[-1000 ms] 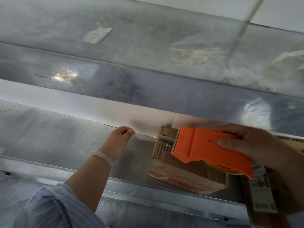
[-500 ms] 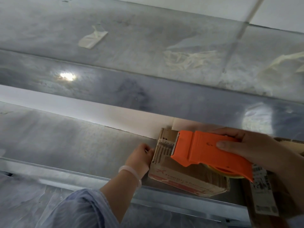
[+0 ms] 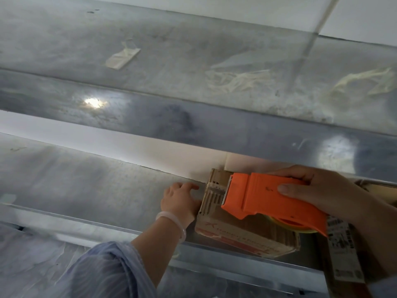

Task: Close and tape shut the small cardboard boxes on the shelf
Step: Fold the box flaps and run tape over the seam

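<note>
Left grip [image 3: 180, 203] loose, right grip [image 3: 322, 194] curled

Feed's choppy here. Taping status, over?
Left hand against box's left end. Right hand grips orange dispenser, cutter at box top's left edge. Labelled box close on the right, nothing blocking.

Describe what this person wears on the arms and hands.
The left arm has a pale blue striped sleeve bunched up the forearm and a pale, milky bangle at the wrist. The left hand and right hand are bare: no gloves or rings show.
</note>
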### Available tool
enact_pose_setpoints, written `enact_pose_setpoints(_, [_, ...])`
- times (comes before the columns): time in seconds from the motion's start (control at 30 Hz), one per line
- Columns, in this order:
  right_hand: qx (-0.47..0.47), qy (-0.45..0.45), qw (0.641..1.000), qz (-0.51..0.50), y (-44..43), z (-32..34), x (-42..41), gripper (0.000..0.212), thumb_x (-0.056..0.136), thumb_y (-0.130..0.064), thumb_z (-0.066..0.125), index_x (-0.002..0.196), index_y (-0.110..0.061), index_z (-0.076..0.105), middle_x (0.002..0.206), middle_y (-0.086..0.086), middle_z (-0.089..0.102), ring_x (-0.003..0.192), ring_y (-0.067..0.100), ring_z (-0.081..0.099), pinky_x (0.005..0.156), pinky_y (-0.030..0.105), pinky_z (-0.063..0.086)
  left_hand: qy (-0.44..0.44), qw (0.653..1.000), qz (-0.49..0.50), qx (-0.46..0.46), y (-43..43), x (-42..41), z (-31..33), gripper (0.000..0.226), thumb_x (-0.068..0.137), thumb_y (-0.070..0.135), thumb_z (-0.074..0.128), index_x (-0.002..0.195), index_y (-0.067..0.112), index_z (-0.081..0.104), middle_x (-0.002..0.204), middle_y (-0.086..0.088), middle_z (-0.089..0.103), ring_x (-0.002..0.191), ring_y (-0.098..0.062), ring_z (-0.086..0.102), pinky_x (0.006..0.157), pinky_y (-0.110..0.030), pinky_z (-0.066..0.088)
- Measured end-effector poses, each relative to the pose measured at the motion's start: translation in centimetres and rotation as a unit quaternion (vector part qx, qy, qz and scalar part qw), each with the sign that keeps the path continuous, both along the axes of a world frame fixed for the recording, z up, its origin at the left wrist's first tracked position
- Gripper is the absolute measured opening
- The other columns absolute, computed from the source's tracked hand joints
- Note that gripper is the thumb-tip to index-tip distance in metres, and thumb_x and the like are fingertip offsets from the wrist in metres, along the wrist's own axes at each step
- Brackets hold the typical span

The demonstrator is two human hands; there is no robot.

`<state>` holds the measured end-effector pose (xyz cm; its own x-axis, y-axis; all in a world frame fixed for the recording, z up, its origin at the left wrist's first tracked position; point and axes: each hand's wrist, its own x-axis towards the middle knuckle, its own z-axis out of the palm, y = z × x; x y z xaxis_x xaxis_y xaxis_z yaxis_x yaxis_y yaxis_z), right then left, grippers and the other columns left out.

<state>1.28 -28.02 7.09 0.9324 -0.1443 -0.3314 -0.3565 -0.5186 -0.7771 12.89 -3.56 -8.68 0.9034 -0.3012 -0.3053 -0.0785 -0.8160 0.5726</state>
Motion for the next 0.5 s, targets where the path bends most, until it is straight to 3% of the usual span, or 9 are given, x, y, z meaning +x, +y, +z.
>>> enact_pose_setpoints(0.07, [-0.012,0.005,1.0,0.001,0.2,0.2,0.0,0.027,0.077,-0.038,0.071,0.096,-0.056,0.065,0.083,-0.026,0.07,0.073,-0.008,0.066,0.052,0.006,0.046,0.032,0.996,0.012,-0.083,-0.2,0.1,0.2,0.056,0.086,0.028,0.071,0.137,0.033,0.049,0.138,0.002,0.043,0.125,-0.022,0.045,0.107,-0.041,0.043])
enact_pose_setpoints(0.13, [-0.011,0.017,1.0,-0.004,0.6,0.4,0.0,0.027,0.069,-0.048,0.069,0.092,-0.061,0.065,0.085,-0.026,0.069,0.074,-0.007,0.067,0.053,0.007,0.046,0.112,0.954,0.096,-0.26,-0.8,0.2,1.2,0.044,0.095,0.016,0.06,0.137,0.024,0.05,0.137,-0.004,0.052,0.119,-0.023,0.054,0.102,-0.044,0.049])
enact_pose_setpoints(0.23, [-0.016,0.008,1.0,0.0,0.6,0.7,-0.1,0.031,0.063,-0.053,0.067,0.088,-0.07,0.063,0.087,-0.031,0.069,0.076,-0.008,0.066,0.054,0.007,0.047,0.184,0.89,0.117,-0.4,-1.7,-0.2,3.5,0.024,0.105,0.026,0.042,0.116,0.022,0.064,0.113,-0.004,0.069,0.106,-0.02,0.065,0.096,-0.039,0.053])
enact_pose_setpoints(0.27, [-0.018,0.005,1.0,0.002,0.7,0.8,-0.1,0.031,0.064,-0.053,0.067,0.089,-0.071,0.061,0.089,-0.034,0.067,0.077,-0.008,0.066,0.054,0.007,0.047,0.199,0.885,0.086,-0.411,-2.1,-0.4,4.1,0.029,0.105,0.033,0.04,0.113,0.021,0.065,0.108,-0.004,0.071,0.102,-0.02,0.067,0.093,-0.037,0.054])
enact_pose_setpoints(0.4, [-0.01,-0.01,1.0,-0.001,0.8,0.7,-0.2,0.032,0.075,-0.041,0.071,0.083,-0.071,0.062,0.088,-0.035,0.067,0.077,-0.009,0.066,0.055,0.006,0.046,0.205,0.906,0.022,-0.37,-2.8,-1.0,3.8,0.047,0.094,0.055,0.044,0.135,0.032,0.053,0.122,-0.004,0.067,0.109,-0.021,0.064,0.101,-0.042,0.049])
enact_pose_setpoints(0.5, [-0.017,0.005,1.0,-0.003,1.0,0.7,-0.2,0.032,0.06,-0.058,0.068,0.089,-0.07,0.062,0.092,-0.032,0.068,0.082,-0.005,0.068,0.067,0.013,0.049,0.205,0.905,0.018,-0.371,-2.6,-0.9,3.9,0.037,0.103,0.042,0.039,0.137,0.035,0.051,0.114,-0.004,0.07,0.103,-0.024,0.067,0.095,-0.045,0.053])
